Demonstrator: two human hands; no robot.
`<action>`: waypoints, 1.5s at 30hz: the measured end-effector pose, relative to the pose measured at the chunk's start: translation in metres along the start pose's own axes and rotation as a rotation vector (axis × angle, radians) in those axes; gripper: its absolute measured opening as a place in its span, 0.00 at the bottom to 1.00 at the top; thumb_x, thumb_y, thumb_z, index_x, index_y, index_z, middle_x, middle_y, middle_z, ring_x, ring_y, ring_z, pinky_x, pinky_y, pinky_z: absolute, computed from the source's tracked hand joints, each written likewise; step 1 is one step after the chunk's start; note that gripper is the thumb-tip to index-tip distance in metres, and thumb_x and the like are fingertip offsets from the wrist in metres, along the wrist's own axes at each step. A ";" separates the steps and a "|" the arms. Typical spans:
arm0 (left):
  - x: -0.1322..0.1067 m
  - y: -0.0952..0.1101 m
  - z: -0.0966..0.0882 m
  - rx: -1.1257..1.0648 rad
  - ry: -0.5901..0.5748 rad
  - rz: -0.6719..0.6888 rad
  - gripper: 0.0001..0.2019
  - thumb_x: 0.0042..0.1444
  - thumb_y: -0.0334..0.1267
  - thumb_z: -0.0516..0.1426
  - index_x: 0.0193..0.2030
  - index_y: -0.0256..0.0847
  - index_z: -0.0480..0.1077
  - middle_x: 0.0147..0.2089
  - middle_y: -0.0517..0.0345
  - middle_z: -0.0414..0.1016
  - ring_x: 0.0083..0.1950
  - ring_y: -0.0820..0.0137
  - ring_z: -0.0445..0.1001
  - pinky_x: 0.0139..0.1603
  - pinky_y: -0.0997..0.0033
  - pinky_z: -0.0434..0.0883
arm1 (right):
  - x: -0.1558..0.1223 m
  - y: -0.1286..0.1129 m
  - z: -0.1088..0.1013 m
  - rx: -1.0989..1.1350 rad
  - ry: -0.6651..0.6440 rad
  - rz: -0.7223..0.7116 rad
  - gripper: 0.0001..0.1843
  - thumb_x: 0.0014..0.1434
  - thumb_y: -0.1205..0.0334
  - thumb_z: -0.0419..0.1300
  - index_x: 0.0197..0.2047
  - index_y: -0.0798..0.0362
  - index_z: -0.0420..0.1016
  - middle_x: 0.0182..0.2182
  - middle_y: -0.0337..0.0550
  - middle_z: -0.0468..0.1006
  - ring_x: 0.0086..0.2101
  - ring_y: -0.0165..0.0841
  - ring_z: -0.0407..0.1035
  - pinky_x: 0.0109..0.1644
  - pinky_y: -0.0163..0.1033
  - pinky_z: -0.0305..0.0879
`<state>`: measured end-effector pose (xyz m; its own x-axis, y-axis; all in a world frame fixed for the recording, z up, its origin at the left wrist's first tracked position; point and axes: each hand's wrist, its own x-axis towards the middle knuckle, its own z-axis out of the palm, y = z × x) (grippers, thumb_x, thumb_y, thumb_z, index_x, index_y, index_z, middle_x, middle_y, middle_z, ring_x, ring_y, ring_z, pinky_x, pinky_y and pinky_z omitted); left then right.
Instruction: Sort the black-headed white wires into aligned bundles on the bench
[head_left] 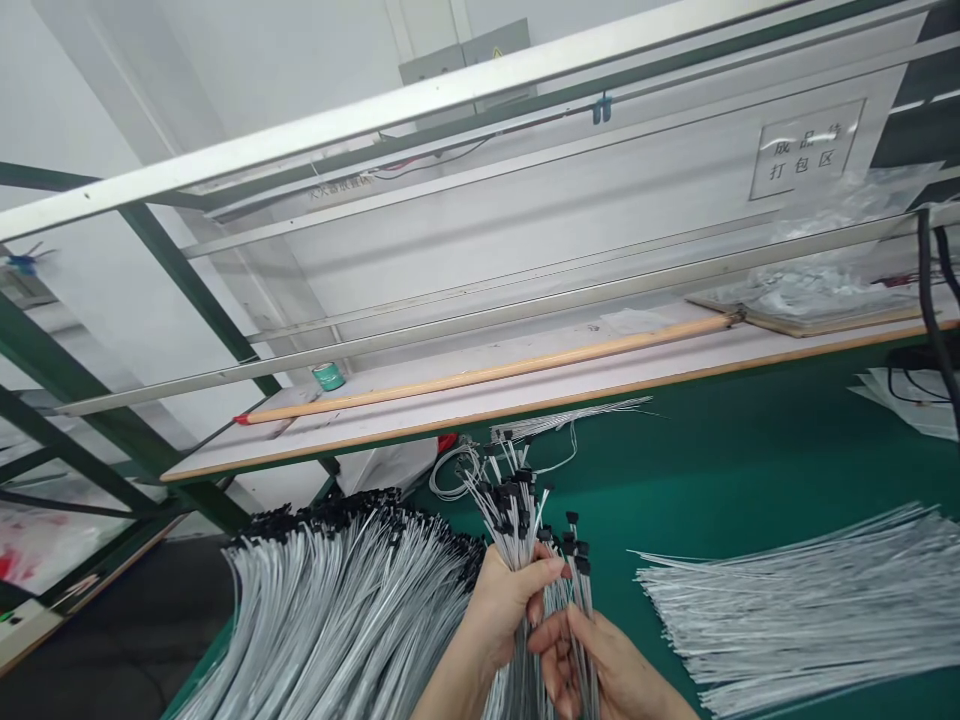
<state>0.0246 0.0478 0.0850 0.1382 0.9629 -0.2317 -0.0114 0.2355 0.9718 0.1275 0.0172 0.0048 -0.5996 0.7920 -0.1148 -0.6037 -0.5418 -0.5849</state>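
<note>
Two bare hands rise from the bottom centre of the view, working together on an upright bundle of thin grey wires (525, 530) capped with small black connectors (523, 478) that fan out at the top. The left hand (502, 610) is closed around the bundle's middle, with its fingers wrapped across the front. The right hand (592, 665) sits just below and to the right, curled around the lower strands and gripping them, with a few connectors standing clear above its fingers (577, 625). The work in hand looks like gathering or sorting these wires by their capped ends.

A green mat tabletop (735, 470) fills the lower right. On it, at lower left, lies a large sheaf of similar wires (337, 620), its black connectors massed along the top edge. At right lies a loose spread of uncapped wires (795, 610), and a small coil of thin wire (457, 470) sits just behind the hands.

Above, at the centre, a pale shelf (420, 440) carries a long wooden rod (495, 365) and a green roll of tape (328, 375). Plastic bags (810, 280) lie at upper right, beneath a sign in Chinese characters (806, 150)
</note>
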 end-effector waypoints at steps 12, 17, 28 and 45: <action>-0.004 -0.001 -0.002 -0.053 -0.001 0.023 0.11 0.38 0.39 0.65 0.23 0.33 0.70 0.13 0.66 0.61 0.12 0.83 0.53 0.13 0.80 0.47 | 0.007 0.006 -0.001 -0.081 0.064 -0.045 0.32 0.44 0.34 0.57 0.26 0.61 0.73 0.13 0.41 0.71 0.11 0.23 0.60 0.13 0.28 0.55; -0.002 -0.002 -0.002 -0.060 0.007 0.016 0.12 0.36 0.40 0.65 0.21 0.33 0.69 0.12 0.66 0.61 0.11 0.83 0.53 0.13 0.79 0.48 | 0.009 0.006 -0.004 -0.125 0.073 0.027 0.32 0.44 0.34 0.57 0.25 0.61 0.72 0.13 0.42 0.71 0.12 0.23 0.60 0.14 0.27 0.54; -0.005 -0.005 -0.003 -0.113 0.016 0.020 0.13 0.36 0.39 0.66 0.21 0.35 0.66 0.12 0.68 0.59 0.11 0.83 0.52 0.13 0.80 0.47 | 0.009 0.012 -0.009 -0.101 0.052 -0.005 0.32 0.44 0.35 0.58 0.26 0.62 0.73 0.13 0.41 0.70 0.11 0.21 0.58 0.15 0.27 0.53; -0.005 -0.004 -0.002 -0.131 0.042 0.011 0.14 0.34 0.39 0.66 0.22 0.35 0.66 0.13 0.67 0.61 0.11 0.84 0.53 0.12 0.81 0.48 | 0.011 0.016 -0.018 0.012 -0.081 -0.038 0.34 0.41 0.32 0.57 0.30 0.60 0.74 0.14 0.39 0.69 0.11 0.22 0.58 0.16 0.29 0.54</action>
<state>0.0215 0.0421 0.0824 0.0957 0.9695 -0.2256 -0.1420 0.2376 0.9609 0.1208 0.0220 -0.0210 -0.6166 0.7868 -0.0268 -0.6329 -0.5156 -0.5776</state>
